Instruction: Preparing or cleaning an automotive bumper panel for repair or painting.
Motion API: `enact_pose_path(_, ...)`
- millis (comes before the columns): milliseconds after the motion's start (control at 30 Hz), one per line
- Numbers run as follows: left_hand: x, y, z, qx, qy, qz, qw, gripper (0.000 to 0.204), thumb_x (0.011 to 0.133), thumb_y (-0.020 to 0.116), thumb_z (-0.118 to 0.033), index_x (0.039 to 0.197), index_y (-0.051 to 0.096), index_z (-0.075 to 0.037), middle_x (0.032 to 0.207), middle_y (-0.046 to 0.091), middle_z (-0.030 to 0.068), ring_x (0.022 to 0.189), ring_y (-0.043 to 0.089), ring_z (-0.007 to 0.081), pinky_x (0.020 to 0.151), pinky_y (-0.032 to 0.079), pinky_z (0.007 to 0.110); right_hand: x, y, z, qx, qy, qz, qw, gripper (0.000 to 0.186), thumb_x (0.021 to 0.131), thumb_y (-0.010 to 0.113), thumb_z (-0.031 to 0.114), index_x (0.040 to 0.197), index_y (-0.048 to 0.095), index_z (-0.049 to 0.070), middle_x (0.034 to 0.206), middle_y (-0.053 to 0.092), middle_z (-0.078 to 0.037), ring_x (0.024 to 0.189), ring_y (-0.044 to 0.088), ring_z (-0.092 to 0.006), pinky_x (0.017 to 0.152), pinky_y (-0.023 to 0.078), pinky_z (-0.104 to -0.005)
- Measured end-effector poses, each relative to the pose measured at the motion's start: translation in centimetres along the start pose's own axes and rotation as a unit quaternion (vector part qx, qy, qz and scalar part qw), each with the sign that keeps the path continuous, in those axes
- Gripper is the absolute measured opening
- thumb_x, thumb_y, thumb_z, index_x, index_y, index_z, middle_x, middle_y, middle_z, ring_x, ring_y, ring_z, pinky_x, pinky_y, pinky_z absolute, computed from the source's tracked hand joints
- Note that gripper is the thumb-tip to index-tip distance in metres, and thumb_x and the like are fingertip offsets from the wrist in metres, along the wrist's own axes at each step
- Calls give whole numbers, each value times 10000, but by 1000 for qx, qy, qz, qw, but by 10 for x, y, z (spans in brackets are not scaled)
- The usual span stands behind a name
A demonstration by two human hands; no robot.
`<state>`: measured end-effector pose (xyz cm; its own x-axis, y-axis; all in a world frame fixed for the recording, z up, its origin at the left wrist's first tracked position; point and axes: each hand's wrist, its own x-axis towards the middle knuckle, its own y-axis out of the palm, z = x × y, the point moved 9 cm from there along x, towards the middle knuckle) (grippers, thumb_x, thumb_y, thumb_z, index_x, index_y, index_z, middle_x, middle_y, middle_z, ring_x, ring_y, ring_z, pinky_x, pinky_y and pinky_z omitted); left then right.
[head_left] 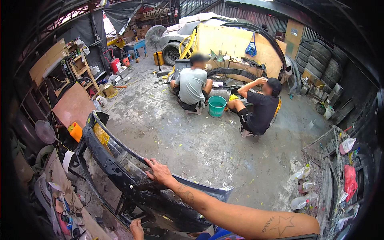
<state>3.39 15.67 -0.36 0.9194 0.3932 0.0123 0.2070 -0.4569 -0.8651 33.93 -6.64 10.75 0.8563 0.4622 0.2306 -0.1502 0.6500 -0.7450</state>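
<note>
A large black car bumper (116, 162), scuffed and dusty, stretches across the lower left in front of me. Over its upper edge lies my right hand (159, 172), fingers hooked on the rim and the forearm reaching in from the lower right. Low down by the bumper's bottom edge is my left hand (137, 229), its fingers curled against the bumper; part of it is cut off by the picture's edge.
Two people (191, 86) squat ahead beside a green bucket (217, 106). Wooden shelving (82, 70) and a yellow jug (75, 131) stand left. Plastic bottles (300, 202) and a wire rack (320, 140) line the right; stacked tires (320, 56) are behind. Scraps lie at lower left.
</note>
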Motion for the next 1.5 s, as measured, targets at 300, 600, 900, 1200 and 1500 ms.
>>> enact_pose_path(300,-9,0,10,89,31,-47,994,203,943,656,-163,1044,734,-6,1174,656,190,1049,626,411,892,488,483,0,4,3,2,-3,-2,1000,696,965,619,387,1566,332,187,1413,525,-197,1123,656,-403,872,565,-522)
enact_pose_path(600,-12,11,-14,76,14,-58,995,217,966,599,-131,1043,708,39,1102,655,200,1004,622,414,895,484,487,1,0,0,-3,3,-5,1000,693,965,618,394,1567,337,195,1422,519,-184,1124,654,-399,866,566,-523)
enact_pose_path(900,-6,21,-21,77,54,-88,992,205,937,562,-95,873,684,57,893,630,239,848,616,445,784,497,525,-3,4,-1,-7,-3,-14,1000,672,971,614,403,1554,352,196,1385,539,-188,1115,660,-400,847,575,-517)
enact_pose_path(1200,-5,28,-45,68,100,-81,989,201,953,520,-71,915,671,57,914,638,267,877,607,468,820,500,515,0,-7,-1,1,-16,-31,999,678,952,644,381,1538,368,179,1288,578,-192,1009,677,-402,784,572,-503)
enact_pose_path(1500,-12,21,-32,13,75,-111,991,196,962,551,-79,952,674,72,945,659,261,940,626,459,858,501,511,-6,0,-6,-6,-10,-37,999,674,967,618,408,1553,352,206,1410,521,-207,1068,673,-409,826,570,-533)
